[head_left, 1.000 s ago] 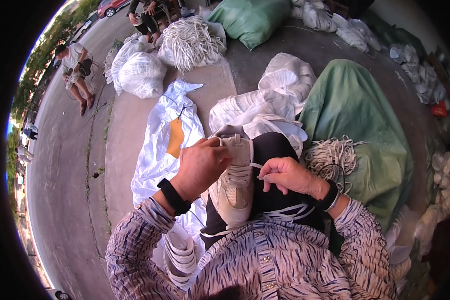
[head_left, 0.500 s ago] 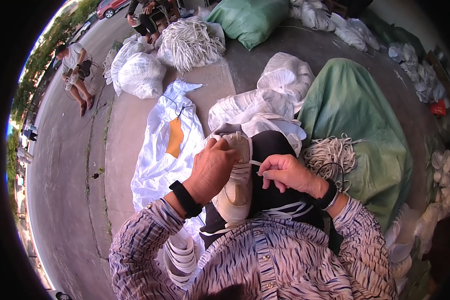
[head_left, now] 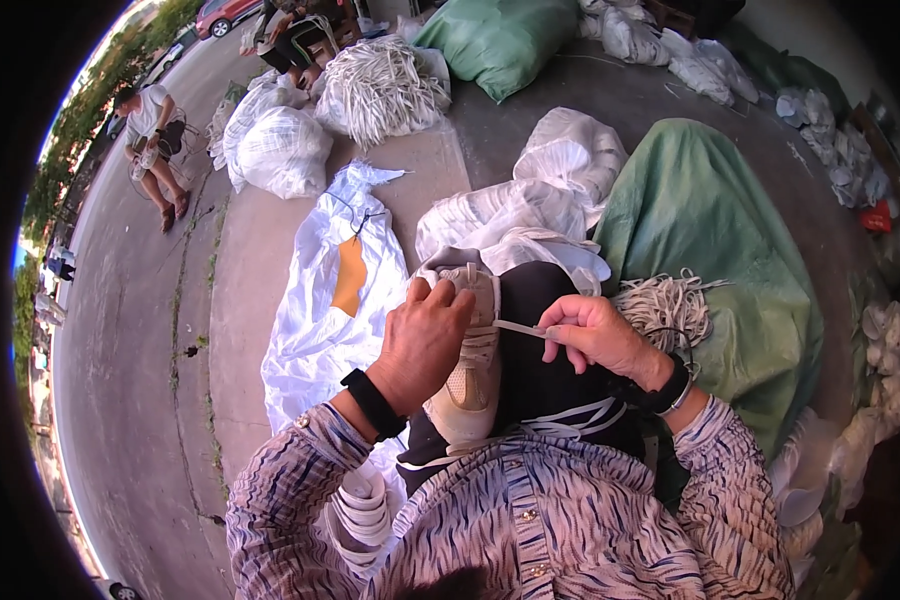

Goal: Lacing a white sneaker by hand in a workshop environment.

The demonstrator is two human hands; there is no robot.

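A pale beige sneaker [head_left: 465, 405] rests on my dark-clothed lap, its toe toward me. My left hand [head_left: 425, 338] is closed over the left side of its lacing, fingers curled at the eyelets; what the fingertips grip is hidden. A white shoelace [head_left: 520, 328] runs out from the right side of the sneaker. Its outer end is pinched between thumb and forefinger of my right hand [head_left: 605, 340], and the stretch between is nearly straight. More loose white laces [head_left: 575, 420] lie across my lap.
A bundle of laces [head_left: 665, 312] sits on a green sack [head_left: 725, 240] to the right. White bags [head_left: 560, 160] stand ahead, a white plastic sheet [head_left: 310, 290] lies left. White shoe parts [head_left: 360, 520] are beside my left arm. Another person [head_left: 155, 140] sits farther off.
My right hand has moved slightly right and up, drawing the lace out longer and straighter from the sneaker. The left hand has stayed on the shoe.
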